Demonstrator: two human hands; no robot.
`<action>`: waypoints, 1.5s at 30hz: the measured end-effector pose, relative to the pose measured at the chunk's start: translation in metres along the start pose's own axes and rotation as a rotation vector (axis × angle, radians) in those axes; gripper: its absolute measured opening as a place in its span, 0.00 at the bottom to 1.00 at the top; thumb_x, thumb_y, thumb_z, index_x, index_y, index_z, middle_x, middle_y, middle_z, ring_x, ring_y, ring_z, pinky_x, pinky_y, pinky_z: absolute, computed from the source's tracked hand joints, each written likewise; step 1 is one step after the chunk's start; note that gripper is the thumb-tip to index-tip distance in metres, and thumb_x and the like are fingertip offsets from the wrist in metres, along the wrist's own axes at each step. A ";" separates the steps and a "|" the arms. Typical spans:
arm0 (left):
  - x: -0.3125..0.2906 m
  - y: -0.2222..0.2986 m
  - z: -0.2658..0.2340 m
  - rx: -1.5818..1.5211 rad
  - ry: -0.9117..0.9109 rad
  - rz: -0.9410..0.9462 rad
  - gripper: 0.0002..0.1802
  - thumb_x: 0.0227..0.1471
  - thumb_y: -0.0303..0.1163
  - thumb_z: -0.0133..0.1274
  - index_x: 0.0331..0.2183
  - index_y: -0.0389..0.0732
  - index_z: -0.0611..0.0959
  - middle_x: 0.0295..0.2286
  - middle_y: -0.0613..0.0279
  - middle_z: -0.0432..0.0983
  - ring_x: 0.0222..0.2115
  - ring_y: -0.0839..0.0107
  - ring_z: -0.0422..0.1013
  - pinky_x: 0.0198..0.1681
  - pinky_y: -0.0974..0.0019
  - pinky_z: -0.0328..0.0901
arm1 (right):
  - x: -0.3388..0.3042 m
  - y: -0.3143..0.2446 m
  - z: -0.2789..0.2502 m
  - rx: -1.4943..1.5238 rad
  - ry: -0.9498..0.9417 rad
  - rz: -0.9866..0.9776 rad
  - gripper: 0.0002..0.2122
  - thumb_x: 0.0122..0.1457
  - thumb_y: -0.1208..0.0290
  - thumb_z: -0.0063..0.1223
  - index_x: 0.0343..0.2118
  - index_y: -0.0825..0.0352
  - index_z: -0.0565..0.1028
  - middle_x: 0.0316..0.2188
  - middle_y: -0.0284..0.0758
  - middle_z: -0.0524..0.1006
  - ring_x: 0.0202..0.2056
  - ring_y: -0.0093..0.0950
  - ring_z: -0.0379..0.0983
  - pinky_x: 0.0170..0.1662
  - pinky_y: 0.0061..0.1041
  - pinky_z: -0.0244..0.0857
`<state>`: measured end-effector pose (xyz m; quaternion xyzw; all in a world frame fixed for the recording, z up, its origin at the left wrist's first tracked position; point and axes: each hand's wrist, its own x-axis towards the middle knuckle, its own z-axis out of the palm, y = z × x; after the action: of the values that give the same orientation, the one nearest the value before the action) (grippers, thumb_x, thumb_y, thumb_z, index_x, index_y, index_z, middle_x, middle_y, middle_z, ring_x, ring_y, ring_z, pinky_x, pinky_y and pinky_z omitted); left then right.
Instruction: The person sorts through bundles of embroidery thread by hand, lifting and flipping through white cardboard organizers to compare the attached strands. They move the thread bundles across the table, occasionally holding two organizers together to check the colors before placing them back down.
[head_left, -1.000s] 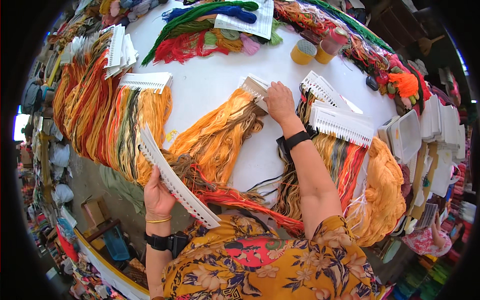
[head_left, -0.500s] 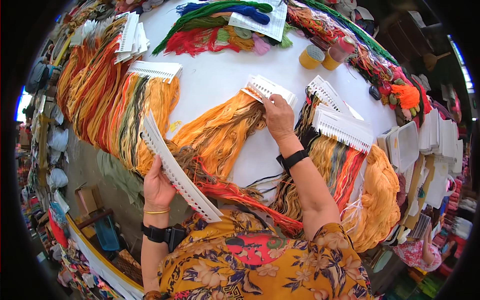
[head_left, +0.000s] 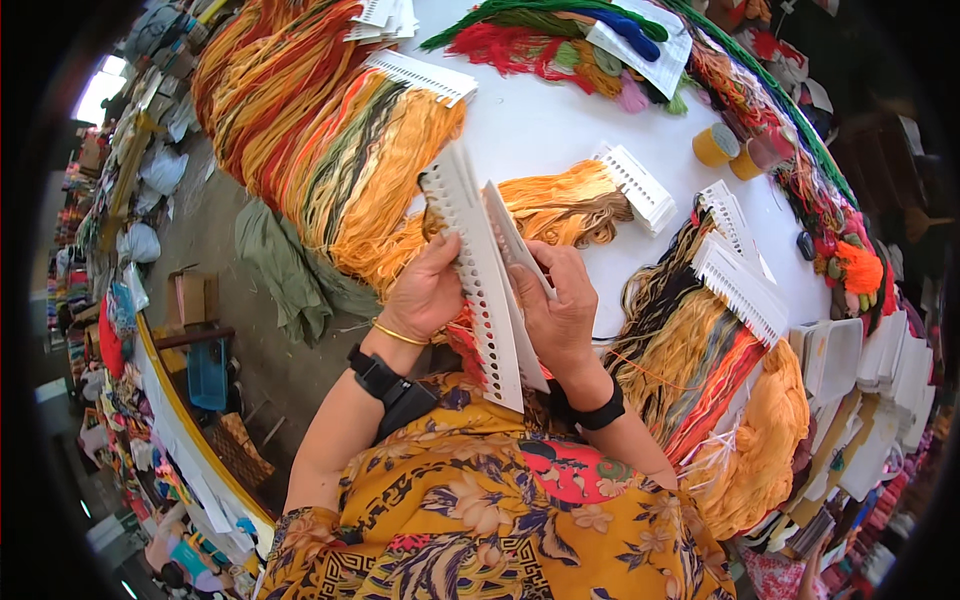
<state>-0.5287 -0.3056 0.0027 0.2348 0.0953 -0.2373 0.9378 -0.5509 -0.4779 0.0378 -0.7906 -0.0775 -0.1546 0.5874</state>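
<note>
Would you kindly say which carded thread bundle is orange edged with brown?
The middle bundle, beyond the right hand; the left bundles and right bundle show red strands.

The white tabletop (head_left: 530, 120) is the middle of the room. To its left lies a grey floor (head_left: 205, 225), with a cardboard box (head_left: 195, 298) and a blue bin (head_left: 207, 375); farther left, a bright opening (head_left: 100, 92) (maybe a window) glows.

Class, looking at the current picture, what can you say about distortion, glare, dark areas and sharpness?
Head view: the yellow edge at left bows; the bright patch at upper left is washed out; black fills the corners; holes in the held white card stand out clearly.
</note>
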 end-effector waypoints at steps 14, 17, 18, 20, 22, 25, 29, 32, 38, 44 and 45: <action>-0.050 0.031 -0.021 -0.198 0.121 0.113 0.07 0.56 0.33 0.47 0.36 0.42 0.74 0.29 0.66 0.73 0.27 0.77 0.69 0.32 0.70 0.69 | -0.012 -0.043 0.045 0.209 -0.517 -0.110 0.16 0.56 0.67 0.50 0.46 0.68 0.70 0.39 0.44 0.71 0.42 0.39 0.68 0.44 0.30 0.63; -0.101 0.090 -0.017 -0.196 -0.062 0.281 0.08 0.55 0.34 0.48 0.35 0.40 0.74 0.29 0.63 0.72 0.26 0.76 0.68 0.30 0.71 0.68 | 0.005 -0.038 0.048 0.377 -0.669 -0.176 0.22 0.57 0.60 0.49 0.49 0.69 0.68 0.46 0.44 0.69 0.48 0.38 0.65 0.51 0.29 0.59; -0.127 0.116 -0.018 -0.139 -0.017 0.393 0.08 0.55 0.34 0.48 0.35 0.40 0.74 0.29 0.63 0.72 0.26 0.76 0.68 0.29 0.71 0.68 | 0.012 -0.030 0.053 0.388 -0.618 -0.175 0.20 0.57 0.62 0.49 0.49 0.70 0.69 0.44 0.43 0.70 0.47 0.37 0.67 0.49 0.29 0.61; -0.190 0.175 -0.022 -0.002 0.070 0.594 0.09 0.55 0.35 0.48 0.34 0.40 0.74 0.28 0.63 0.72 0.26 0.76 0.67 0.29 0.71 0.67 | 0.026 -0.011 0.066 0.282 -0.553 -0.010 0.19 0.57 0.63 0.50 0.47 0.70 0.70 0.42 0.42 0.71 0.45 0.35 0.68 0.47 0.29 0.62; -0.260 0.235 -0.026 0.153 0.141 0.766 0.09 0.55 0.35 0.48 0.34 0.39 0.73 0.28 0.62 0.71 0.26 0.76 0.67 0.28 0.71 0.67 | 0.038 0.017 0.081 0.135 -0.427 0.226 0.15 0.56 0.67 0.52 0.44 0.69 0.72 0.39 0.40 0.74 0.42 0.33 0.70 0.44 0.29 0.64; -0.312 0.302 -0.039 0.282 0.185 0.888 0.11 0.54 0.37 0.48 0.33 0.39 0.73 0.28 0.62 0.71 0.26 0.75 0.67 0.27 0.71 0.66 | 0.067 0.080 0.098 -0.021 -0.319 0.217 0.13 0.54 0.69 0.53 0.41 0.69 0.73 0.38 0.39 0.75 0.40 0.35 0.71 0.42 0.30 0.65; -0.280 0.349 -0.044 0.294 0.146 0.892 0.12 0.54 0.38 0.48 0.31 0.38 0.73 0.27 0.61 0.70 0.26 0.75 0.67 0.25 0.71 0.65 | 0.134 0.125 0.135 -0.265 -0.187 -0.029 0.14 0.51 0.70 0.55 0.41 0.68 0.73 0.38 0.41 0.74 0.41 0.39 0.70 0.44 0.32 0.64; -0.188 0.351 -0.060 0.184 0.021 0.779 0.14 0.54 0.39 0.48 0.31 0.37 0.72 0.27 0.60 0.69 0.25 0.74 0.66 0.24 0.71 0.65 | 0.187 0.160 0.166 -0.427 -0.112 -0.108 0.16 0.50 0.68 0.56 0.41 0.69 0.72 0.38 0.42 0.73 0.43 0.40 0.69 0.46 0.34 0.63; 0.022 0.306 -0.121 -0.129 -0.177 0.466 0.16 0.53 0.41 0.48 0.29 0.35 0.72 0.26 0.59 0.68 0.25 0.74 0.66 0.22 0.72 0.64 | 0.238 0.224 0.214 -0.686 -0.017 0.202 0.22 0.48 0.61 0.57 0.41 0.74 0.71 0.41 0.49 0.71 0.44 0.45 0.66 0.49 0.37 0.61; 0.102 0.220 -0.207 -0.068 0.656 0.318 0.13 0.51 0.42 0.49 0.24 0.44 0.72 0.18 0.65 0.68 0.16 0.74 0.65 0.15 0.70 0.61 | 0.230 0.207 0.244 -0.484 0.334 0.065 0.16 0.51 0.67 0.55 0.37 0.74 0.70 0.33 0.45 0.74 0.39 0.41 0.70 0.45 0.34 0.64; 0.105 0.219 -0.220 0.048 0.892 0.394 0.15 0.50 0.47 0.46 0.20 0.49 0.70 0.12 0.66 0.67 0.10 0.73 0.61 0.11 0.70 0.54 | 0.228 0.191 0.256 -0.465 0.327 0.078 0.16 0.51 0.67 0.55 0.37 0.74 0.70 0.33 0.45 0.74 0.39 0.41 0.70 0.45 0.34 0.64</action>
<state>-0.3449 -0.0709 -0.1328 0.3488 0.4359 0.0664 0.8270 -0.2392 -0.3043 -0.1261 -0.8711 0.0862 -0.2710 0.4005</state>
